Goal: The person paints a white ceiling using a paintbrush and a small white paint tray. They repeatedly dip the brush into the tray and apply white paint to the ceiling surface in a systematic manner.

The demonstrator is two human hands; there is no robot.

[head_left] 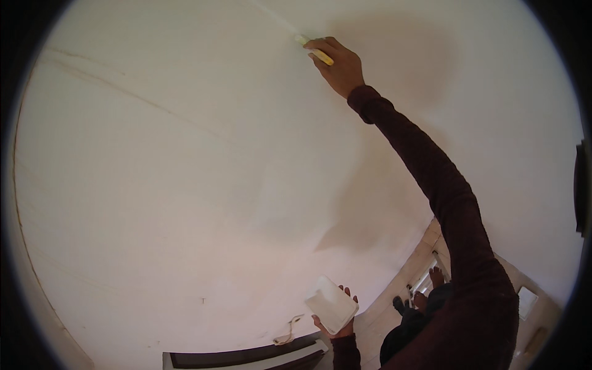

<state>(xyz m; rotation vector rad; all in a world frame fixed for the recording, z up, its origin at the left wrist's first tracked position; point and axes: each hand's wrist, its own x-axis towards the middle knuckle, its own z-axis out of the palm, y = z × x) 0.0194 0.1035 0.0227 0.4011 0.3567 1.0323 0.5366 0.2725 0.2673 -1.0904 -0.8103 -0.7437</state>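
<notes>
My right hand point(336, 65) is closed around the yellow handle of a small brush or roller point(322, 57), whose pale tip touches the white wall point(209, 172) near a faint lighter streak at upper center. The arm, in a dark maroon sleeve, casts a shadow on the wall. Lower down, my left hand point(344, 325) grips a white rectangular plastic container point(327, 302) from beneath and behind, with fingertips showing past its edges. The inside of the container looks pale; what it holds is unclear.
Bare feet point(436, 277) and dark footwear point(399, 304) show below on a light metal step or ladder point(425, 283) over a tiled floor point(376, 317). A white rectangular object point(526, 303) lies at lower right. A loose cable point(283, 339) hangs above a dark frame point(234, 357); another dark edge point(579, 188) is far right.
</notes>
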